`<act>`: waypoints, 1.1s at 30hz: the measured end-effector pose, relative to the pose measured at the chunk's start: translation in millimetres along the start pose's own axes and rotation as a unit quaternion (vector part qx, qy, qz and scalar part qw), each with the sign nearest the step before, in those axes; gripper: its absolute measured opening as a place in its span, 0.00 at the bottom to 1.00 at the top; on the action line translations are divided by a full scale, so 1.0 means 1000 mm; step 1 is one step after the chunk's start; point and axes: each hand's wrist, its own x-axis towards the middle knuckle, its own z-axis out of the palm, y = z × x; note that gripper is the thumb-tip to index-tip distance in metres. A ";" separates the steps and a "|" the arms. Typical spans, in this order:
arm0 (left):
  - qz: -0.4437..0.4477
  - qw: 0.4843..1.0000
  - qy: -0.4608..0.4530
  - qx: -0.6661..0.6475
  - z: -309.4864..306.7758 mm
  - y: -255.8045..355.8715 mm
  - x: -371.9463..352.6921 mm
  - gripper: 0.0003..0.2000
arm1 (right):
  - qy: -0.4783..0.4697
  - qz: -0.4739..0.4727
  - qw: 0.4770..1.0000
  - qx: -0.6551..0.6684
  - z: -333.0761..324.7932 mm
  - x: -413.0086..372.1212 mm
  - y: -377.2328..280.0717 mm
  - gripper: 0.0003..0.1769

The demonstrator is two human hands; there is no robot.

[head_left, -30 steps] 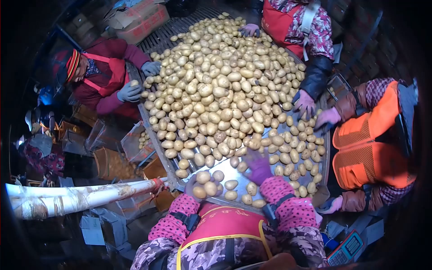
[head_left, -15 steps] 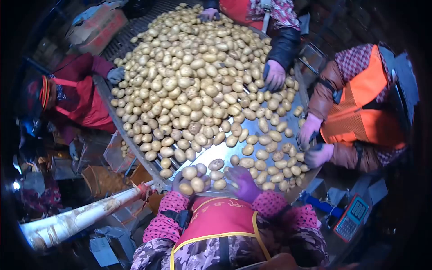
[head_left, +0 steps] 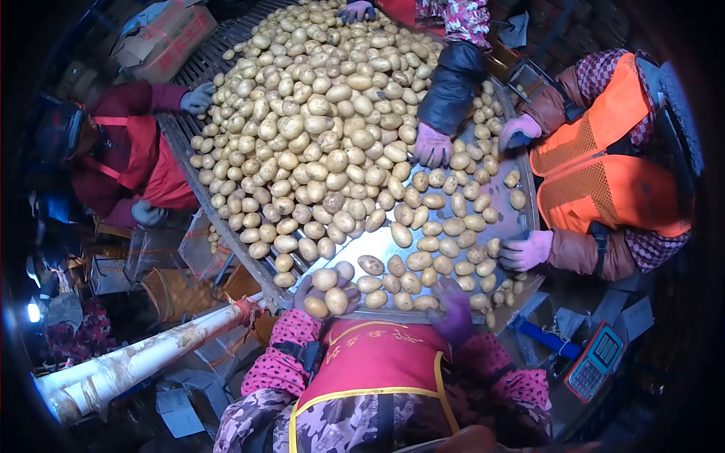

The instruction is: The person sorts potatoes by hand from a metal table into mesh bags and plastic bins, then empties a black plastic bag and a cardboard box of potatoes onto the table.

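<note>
My left hand (head_left: 303, 293), in a purple glove, is curled around several potatoes (head_left: 336, 301) at the near edge of the metal sorting table (head_left: 361, 253). My right hand (head_left: 455, 311), gloved too, rests at the same edge with its fingers apart, beside a loose potato (head_left: 427, 303). Between my hands and just beyond them, loose potatoes (head_left: 410, 282) lie spread over the metal surface. The large potato heap (head_left: 302, 128) covers the middle and far part of the table.
A co-worker in an orange vest (head_left: 604, 166) has both gloved hands at the right edge. Another person's gloved hand (head_left: 433, 146) reaches over the potatoes. A person in a red apron (head_left: 155, 162) stands left. A white pole (head_left: 143, 359) and a weighing scale display (head_left: 595, 362) flank me.
My right hand has moved right, and more potatoes lie between my hands. My left hand still holds potatoes. A co-worker's dark-sleeved arm has reached further over the table.
</note>
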 end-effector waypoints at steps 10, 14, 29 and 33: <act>-0.012 0.995 -0.020 -0.093 0.007 0.004 -0.002 0.30 | 0.058 -0.092 0.989 -0.097 0.025 0.090 0.017 0.30; 0.076 0.991 -0.058 -0.092 -0.003 -0.006 0.003 0.19 | -0.027 -0.107 0.978 -0.176 0.037 0.127 0.021 0.24; -0.084 0.966 -0.211 -0.125 0.085 -0.047 -0.038 0.25 | -0.139 -0.074 0.987 0.027 0.061 0.108 -0.075 0.16; -0.070 0.967 -0.234 -0.066 0.050 -0.042 -0.010 0.22 | -0.046 -0.113 0.991 0.052 0.052 0.130 -0.057 0.27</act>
